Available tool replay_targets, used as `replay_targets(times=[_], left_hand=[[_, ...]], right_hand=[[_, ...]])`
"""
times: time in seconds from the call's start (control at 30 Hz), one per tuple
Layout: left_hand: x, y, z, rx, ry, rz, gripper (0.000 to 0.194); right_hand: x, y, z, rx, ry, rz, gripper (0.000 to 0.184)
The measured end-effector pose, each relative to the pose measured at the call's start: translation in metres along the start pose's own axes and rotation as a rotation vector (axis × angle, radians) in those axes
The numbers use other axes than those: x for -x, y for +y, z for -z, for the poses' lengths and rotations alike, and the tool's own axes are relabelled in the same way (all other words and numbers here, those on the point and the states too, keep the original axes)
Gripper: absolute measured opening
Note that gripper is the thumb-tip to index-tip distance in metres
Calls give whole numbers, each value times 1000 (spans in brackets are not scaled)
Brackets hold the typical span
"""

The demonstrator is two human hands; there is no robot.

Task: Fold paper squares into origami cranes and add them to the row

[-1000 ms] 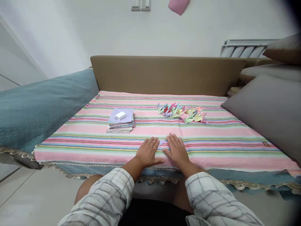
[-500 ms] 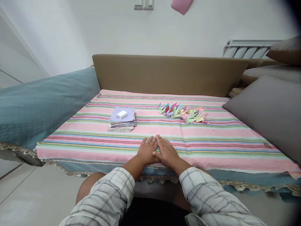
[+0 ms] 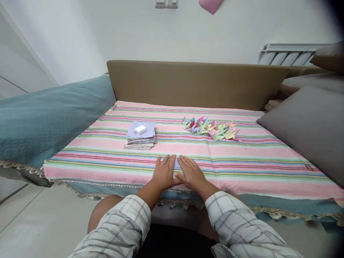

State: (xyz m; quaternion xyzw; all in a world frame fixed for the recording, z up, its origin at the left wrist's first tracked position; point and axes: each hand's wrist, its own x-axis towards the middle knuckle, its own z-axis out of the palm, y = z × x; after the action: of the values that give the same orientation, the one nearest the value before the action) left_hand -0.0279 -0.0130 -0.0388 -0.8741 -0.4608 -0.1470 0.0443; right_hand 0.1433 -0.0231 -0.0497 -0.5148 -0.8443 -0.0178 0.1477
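A small piece of lavender paper (image 3: 177,163) lies on the striped cloth (image 3: 107,168), mostly covered by my hands. My left hand (image 3: 164,172) rests flat on its left side, fingers stretched out and somewhat spread. My right hand (image 3: 192,173) lies flat on its right side, fingers extended and angled toward the left. Between the two hands only a narrow strip of the paper shows. The thumbs nearly meet at the near side. How the hidden part of the paper is folded I cannot tell.
Up and left of my hands stands a stack of square paper (image 3: 140,142), with a white charger plug (image 3: 140,129) on top. Several folded paper cranes (image 3: 209,128) sit farther back. A grey cushion (image 3: 303,125) is at the right, a blue-covered armrest (image 3: 61,111) at the left.
My right hand first slid left until it met my left hand, hiding the paper. Since then my left hand has shifted slightly left, and a strip of lavender paper shows between them.
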Motion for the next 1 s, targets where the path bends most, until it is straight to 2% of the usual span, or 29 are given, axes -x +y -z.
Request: replay_targets(times=[0.17, 0.37, 0.5, 0.73, 1.0], left_hand=[[12, -13, 4, -63, -6, -38, 86], [22, -23, 6, -66, -37, 8, 90], [28, -19, 13, -70, 0, 72, 94], [30, -3, 19, -58, -13, 26, 71], [35, -16, 13, -35, 30, 109, 70]], right_hand=[[1, -2, 0, 41, -21, -15, 78], [2, -3, 2, 62, -24, 9, 71], [1, -3, 3, 65, -20, 11, 71], [2, -4, 3, 63, -22, 5, 74], [3, -2, 3, 72, -8, 37, 71]])
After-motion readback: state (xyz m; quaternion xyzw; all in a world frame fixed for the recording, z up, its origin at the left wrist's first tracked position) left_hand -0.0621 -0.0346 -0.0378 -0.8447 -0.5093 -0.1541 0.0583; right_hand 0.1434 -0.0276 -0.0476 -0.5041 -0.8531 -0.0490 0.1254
